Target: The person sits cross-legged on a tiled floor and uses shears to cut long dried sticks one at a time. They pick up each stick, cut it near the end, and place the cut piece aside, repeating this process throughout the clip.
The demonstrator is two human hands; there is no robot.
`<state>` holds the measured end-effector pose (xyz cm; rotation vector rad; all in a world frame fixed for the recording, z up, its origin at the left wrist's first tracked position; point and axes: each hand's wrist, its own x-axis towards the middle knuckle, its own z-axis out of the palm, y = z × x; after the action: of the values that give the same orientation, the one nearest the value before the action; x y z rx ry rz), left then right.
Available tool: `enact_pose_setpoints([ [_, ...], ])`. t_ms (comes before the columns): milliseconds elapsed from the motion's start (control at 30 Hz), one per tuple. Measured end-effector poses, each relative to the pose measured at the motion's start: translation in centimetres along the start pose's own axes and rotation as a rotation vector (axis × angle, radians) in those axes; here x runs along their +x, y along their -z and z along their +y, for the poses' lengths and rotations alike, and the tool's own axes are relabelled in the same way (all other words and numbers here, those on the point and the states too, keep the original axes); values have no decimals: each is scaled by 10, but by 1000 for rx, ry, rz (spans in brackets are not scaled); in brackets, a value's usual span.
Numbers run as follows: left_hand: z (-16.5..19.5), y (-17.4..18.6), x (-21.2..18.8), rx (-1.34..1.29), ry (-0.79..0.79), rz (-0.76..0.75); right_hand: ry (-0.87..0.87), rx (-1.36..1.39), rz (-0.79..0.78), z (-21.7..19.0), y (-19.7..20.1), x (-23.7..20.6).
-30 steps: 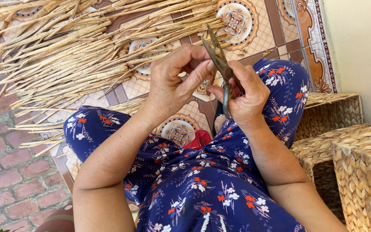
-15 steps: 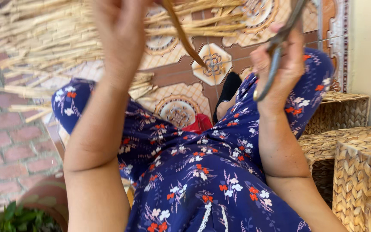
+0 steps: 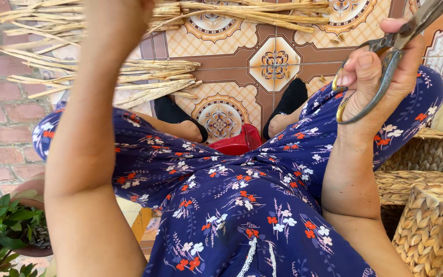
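- Right hand (image 3: 380, 77) raised at upper right, closed around the handles of the shears (image 3: 386, 66); blades run up out of frame, so I can't tell if they're open or shut.
- Left hand is out of view above the top edge; only the left forearm (image 3: 85, 154) shows, lifted high. Its grip: not visible, can't say what it holds.
- Judgement on progress: no stalk sits between the blades in view, so no cut is under way at this instant. A big supply of reeds (image 3: 129, 77) lies uncut on the floor; most of the work looks left.
- Reeds: loose bundles on the tile floor (image 3: 278, 36) ahead of the knees, one across the top, one fanned at left, well apart from the shears.
- Around: woven baskets (image 3: 432, 225) at right, just beside the right leg; red object (image 3: 239, 143) between the feet; potted plant (image 3: 1, 225) at lower left by the brick paving (image 3: 1, 118).
- In the way: the raised forearm blocks much of the left reed pile from view; lap and knees sit between hands and reeds.
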<state>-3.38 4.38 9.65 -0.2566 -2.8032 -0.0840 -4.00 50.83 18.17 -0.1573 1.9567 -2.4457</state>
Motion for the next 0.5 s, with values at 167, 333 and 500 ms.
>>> enact_pose_setpoints([
  [167,21,-110,-47,28,91,-623,-5,15,-23,-1,-2,0],
  [333,38,-147,-43,-113,324,-742,-27,40,7,-6,-6,3],
  [500,63,-172,-1,-201,369,-712,-52,43,39,-7,-9,9],
])
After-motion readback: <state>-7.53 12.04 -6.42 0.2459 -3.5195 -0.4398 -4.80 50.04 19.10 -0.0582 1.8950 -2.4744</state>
